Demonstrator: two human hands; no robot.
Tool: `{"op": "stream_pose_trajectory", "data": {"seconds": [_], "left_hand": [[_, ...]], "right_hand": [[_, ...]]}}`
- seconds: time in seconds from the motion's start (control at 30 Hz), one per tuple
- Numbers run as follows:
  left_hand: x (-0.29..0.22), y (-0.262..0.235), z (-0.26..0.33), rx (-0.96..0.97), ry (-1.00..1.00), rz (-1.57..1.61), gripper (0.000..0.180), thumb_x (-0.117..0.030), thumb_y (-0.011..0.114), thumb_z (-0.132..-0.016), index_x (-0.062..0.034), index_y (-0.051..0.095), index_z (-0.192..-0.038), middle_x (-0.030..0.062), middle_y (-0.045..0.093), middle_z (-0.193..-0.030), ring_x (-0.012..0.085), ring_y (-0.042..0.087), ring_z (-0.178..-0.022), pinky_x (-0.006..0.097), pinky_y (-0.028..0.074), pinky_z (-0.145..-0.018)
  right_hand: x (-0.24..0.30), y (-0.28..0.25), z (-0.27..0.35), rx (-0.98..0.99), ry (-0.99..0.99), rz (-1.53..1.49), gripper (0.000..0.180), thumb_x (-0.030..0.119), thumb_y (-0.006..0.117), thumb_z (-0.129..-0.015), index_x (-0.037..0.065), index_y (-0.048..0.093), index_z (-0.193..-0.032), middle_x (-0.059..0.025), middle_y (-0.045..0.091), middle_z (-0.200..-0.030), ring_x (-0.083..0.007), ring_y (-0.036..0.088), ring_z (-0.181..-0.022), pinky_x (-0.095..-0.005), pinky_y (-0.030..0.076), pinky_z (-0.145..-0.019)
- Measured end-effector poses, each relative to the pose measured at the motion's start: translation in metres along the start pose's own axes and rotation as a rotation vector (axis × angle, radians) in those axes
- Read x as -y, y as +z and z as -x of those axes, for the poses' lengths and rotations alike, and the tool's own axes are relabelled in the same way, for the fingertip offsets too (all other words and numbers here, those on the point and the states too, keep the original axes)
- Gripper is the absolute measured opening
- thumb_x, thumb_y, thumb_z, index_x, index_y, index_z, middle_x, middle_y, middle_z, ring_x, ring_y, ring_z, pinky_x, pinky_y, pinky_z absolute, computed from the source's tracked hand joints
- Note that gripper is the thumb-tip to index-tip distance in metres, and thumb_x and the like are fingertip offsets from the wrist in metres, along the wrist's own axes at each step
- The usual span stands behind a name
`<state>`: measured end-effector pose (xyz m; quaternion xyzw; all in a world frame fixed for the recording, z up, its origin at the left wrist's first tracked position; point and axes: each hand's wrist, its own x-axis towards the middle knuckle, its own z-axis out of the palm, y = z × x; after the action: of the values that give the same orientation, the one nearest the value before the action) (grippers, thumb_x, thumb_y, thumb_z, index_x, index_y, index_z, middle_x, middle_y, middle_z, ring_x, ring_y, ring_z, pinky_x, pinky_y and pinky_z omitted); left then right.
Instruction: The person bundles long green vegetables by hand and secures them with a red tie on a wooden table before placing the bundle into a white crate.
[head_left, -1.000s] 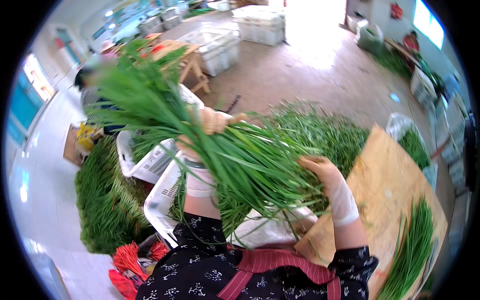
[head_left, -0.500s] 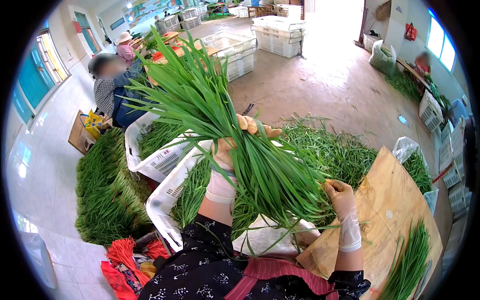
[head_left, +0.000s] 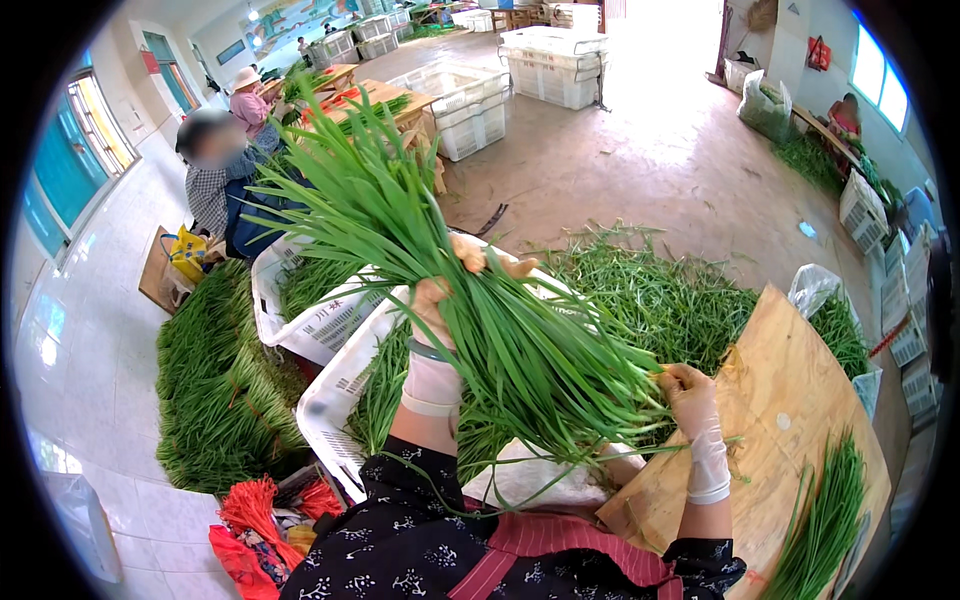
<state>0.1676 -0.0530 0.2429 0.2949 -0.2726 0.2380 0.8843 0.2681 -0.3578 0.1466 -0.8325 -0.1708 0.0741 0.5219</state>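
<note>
A big bunch of long, flat-leaved garlic chives [head_left: 520, 345] lies aslant before me, its leaf tips toward the far left and its pale stem ends toward the near right. Wrapped round the middle of the bunch is my left hand [head_left: 436, 305], gloved and closed. My right hand [head_left: 692, 398], also in a thin glove, is closed in a pinch at the stem ends, with yellowish bits by the fingertips. Exactly which strands it pinches is too small to tell. Below the bunch, a white crate [head_left: 335, 420] holds more chives.
A wooden board [head_left: 770, 400] at my right carries a smaller chive bunch [head_left: 825, 510]. Loose greens [head_left: 650, 300] are heaped beyond. Stacked chives [head_left: 225, 390] lie on the left floor, beside another white crate [head_left: 325, 325]. Red ties [head_left: 250, 505] sit near left. Other people work farther back.
My left hand and the bunch have shifted a little to the left. My right hand has moved slightly right and down, still pinching at the stem ends.
</note>
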Motion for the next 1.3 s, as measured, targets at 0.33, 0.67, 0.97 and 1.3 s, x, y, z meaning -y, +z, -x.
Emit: {"op": "stream_pose_trajectory", "data": {"seconds": [0.33,0.67,0.97,1.3], "left_hand": [[-0.048,-0.014,0.001,-0.377,0.186,0.013,0.022,-0.011,0.051,-0.074,-0.0100,0.051,-0.096,0.0020,0.056,-0.084,0.0189,0.057,-0.084,0.051,0.034,-0.098],[-0.027,0.001,0.008,-0.474,-0.372,-0.388,0.034,-0.013,0.052,-0.080,0.0001,0.052,-0.111,0.0107,0.058,-0.103,0.0216,0.055,-0.098,0.039,0.042,-0.091],[0.001,-0.019,0.022,-0.558,-0.105,-0.108,0.036,-0.019,0.049,-0.079,0.0023,0.053,-0.108,0.0138,0.059,-0.103,0.0244,0.056,-0.095,0.037,0.045,-0.087],[0.015,-0.030,0.006,-0.276,0.103,0.054,0.020,-0.018,0.053,-0.078,-0.0070,0.059,-0.094,0.0071,0.058,-0.103,0.0205,0.054,-0.096,0.038,0.043,-0.090]], "right_hand": [[0.022,-0.027,-0.018,0.108,-0.177,0.018,0.056,0.014,0.063,-0.077,0.007,0.041,-0.128,-0.0181,0.048,-0.123,-0.0217,0.049,-0.108,-0.0323,0.038,-0.093],[0.059,0.002,-0.070,-0.002,0.107,-0.922,0.034,0.021,0.066,-0.079,0.008,0.053,-0.108,-0.0001,0.059,-0.090,-0.0111,0.054,-0.077,-0.0257,0.046,-0.064],[0.083,-0.008,-0.071,0.098,0.014,-1.078,0.041,0.011,0.064,-0.080,0.002,0.047,-0.116,-0.0020,0.058,-0.089,-0.0105,0.055,-0.071,-0.0254,0.047,-0.065],[0.068,-0.009,-0.026,0.129,0.060,-1.002,0.040,0.009,0.055,-0.080,0.003,0.047,-0.119,-0.0049,0.058,-0.100,-0.0112,0.055,-0.089,-0.0236,0.043,-0.077]]}}
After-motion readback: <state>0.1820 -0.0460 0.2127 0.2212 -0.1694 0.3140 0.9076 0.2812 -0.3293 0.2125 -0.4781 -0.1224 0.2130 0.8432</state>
